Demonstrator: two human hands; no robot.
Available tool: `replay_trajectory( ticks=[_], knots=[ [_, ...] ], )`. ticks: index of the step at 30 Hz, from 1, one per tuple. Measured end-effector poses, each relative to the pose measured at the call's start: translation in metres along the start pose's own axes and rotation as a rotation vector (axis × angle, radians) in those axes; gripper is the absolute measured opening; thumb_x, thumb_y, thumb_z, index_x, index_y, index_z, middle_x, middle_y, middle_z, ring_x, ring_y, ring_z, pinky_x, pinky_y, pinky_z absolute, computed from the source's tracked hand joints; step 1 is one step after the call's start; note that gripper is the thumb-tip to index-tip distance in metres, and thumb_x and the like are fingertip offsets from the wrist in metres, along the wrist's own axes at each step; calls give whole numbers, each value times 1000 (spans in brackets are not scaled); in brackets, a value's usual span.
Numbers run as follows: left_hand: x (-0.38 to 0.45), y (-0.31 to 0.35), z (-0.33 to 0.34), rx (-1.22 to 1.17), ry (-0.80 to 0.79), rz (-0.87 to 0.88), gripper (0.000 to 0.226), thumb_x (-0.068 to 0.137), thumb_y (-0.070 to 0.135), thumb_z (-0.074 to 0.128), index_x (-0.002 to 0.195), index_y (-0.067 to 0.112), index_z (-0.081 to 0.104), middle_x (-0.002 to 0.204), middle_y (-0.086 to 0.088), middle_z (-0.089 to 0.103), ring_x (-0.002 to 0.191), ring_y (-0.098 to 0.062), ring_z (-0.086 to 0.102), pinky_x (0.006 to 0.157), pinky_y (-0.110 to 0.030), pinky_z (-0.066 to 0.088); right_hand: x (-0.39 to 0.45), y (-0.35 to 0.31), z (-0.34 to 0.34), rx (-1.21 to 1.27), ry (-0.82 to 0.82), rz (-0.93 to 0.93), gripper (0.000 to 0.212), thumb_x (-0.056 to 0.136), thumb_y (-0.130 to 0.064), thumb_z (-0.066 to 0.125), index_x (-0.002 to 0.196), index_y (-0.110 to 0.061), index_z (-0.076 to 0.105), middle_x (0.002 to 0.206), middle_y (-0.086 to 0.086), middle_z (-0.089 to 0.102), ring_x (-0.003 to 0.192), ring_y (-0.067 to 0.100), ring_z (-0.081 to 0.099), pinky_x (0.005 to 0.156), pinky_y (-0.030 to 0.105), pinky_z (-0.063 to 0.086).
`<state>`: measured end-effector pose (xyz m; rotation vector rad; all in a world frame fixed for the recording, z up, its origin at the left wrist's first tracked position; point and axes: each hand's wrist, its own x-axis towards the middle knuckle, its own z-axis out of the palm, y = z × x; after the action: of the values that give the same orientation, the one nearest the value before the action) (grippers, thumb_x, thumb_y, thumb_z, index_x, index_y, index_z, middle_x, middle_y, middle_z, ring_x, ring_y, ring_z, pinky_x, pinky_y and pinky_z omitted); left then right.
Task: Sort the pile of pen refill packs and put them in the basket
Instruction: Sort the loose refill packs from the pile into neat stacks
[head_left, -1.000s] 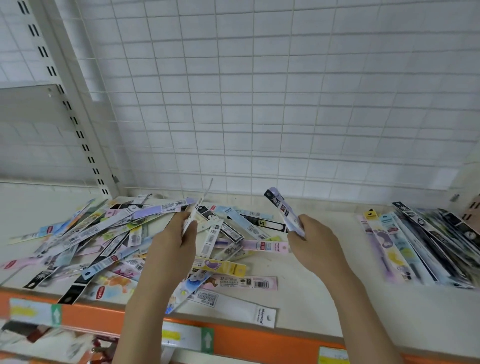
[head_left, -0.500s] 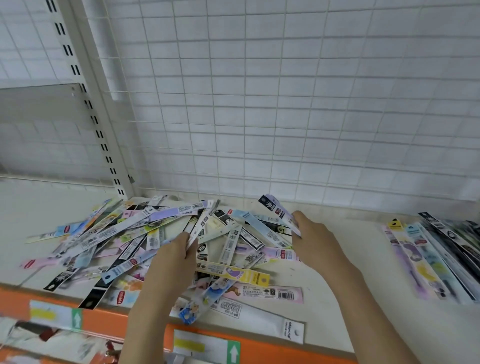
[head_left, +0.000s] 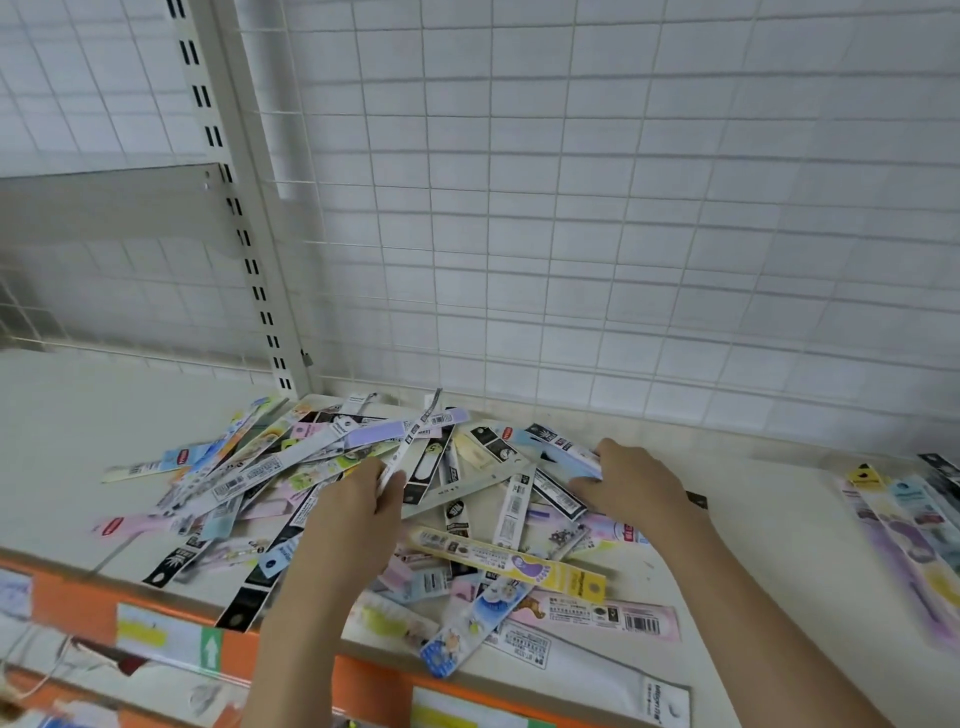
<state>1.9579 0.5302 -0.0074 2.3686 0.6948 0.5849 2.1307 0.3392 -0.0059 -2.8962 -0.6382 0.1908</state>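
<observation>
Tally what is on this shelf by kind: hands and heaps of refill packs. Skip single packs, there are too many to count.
Hands: 2 (left hand, right hand)
Heaps of packs: 2 (loose pile, sorted stack)
Total: 4

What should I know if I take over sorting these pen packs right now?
Left hand: pinches one thin white pack that sticks up over the pile.
Right hand: holds a light blue pack low at the pile's right side.
Messy pile: spread over the shelf, some packs hanging past the front edge.
Sorted row: laid side by side at the far right.
Done: only that row.
Left: most of the pile. No basket is in view, so you'll have to find it.
</observation>
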Motion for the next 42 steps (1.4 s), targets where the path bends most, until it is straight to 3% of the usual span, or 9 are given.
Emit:
replay_trajectory(
  ticks=[3, 6, 9, 12, 19, 22, 29, 34, 42],
  knots=[
    [2, -1, 0, 6, -23, -2, 39, 96, 23, 43, 62, 12, 30, 48, -3, 36, 51, -28, 46, 46, -27, 23, 4, -3, -5, -54, 66, -3, 23, 94, -25, 47, 109, -10, 55, 92, 5, 49, 77, 23, 49, 64, 28, 37],
    [7, -1, 1, 13, -34, 1, 38, 96, 23, 44, 62, 12, 31, 45, 0, 37, 39, -12, 38, 39, -18, 22, 6, -8, -17, -72, 135, -15, 10, 93, -17, 44, 99, -13, 51, 92, 4, 54, 78, 23, 50, 59, 25, 35],
    [11, -1, 1, 16, -51, 13, 38, 96, 23, 45, 61, 13, 32, 47, -1, 40, 42, -14, 37, 42, -21, 24, 8, -16, -24, -48, 205, -51, 5, 93, -16, 45, 94, -15, 41, 68, -1, 40, 61, 17, 40, 46, 25, 25],
    [13, -2, -1, 3, -68, 13, 39, 96, 23, 44, 61, 13, 31, 48, -1, 38, 40, -10, 37, 43, -23, 23, 12, -22, -22, -2, 272, -101, 6, 94, -21, 45, 96, -17, 41, 66, -2, 31, 64, 22, 38, 53, 28, 27],
    [16, -9, -8, 5, -50, -2, 37, 96, 25, 43, 63, 13, 34, 49, 0, 37, 42, -12, 34, 44, -24, 23, 15, -30, -21, 505, 59, -163, 26, 96, -25, 41, 72, -17, 37, 68, 5, 55, 53, 19, 56, 51, 27, 38],
    [17, -15, -10, 5, -33, -2, 35, 96, 26, 43, 64, 12, 36, 51, -2, 41, 45, -16, 36, 45, -26, 26, 17, -30, -19, 637, 22, -142, 27, 96, -26, 40, 70, -17, 39, 63, 4, 52, 66, 30, 64, 50, 25, 36],
    [21, -30, -7, 25, -23, 4, 34, 95, 27, 44, 73, 1, 46, 62, -21, 56, 51, -23, 42, 51, -29, 33, 26, -30, -1, 240, 40, -106, 42, 87, -54, 53, 78, -14, 46, 67, -1, 48, 58, 17, 44, 54, 29, 32],
    [23, -33, -8, 100, -9, 12, 29, 92, 27, 51, 80, 1, 55, 68, -19, 62, 56, -27, 50, 53, -32, 42, 27, -27, 10, 202, -122, -51, 25, 84, -34, 54, 69, -17, 45, 66, 0, 49, 62, 20, 48, 58, 29, 36],
    [20, -20, 1, 134, -126, -6, 23, 84, 28, 63, 81, 5, 59, 79, -8, 57, 63, -20, 48, 55, -27, 37, 17, -22, 2, 235, -168, -27, 31, 83, -38, 60, 69, -16, 45, 66, 0, 47, 56, 15, 44, 52, 25, 32]
  ],
)
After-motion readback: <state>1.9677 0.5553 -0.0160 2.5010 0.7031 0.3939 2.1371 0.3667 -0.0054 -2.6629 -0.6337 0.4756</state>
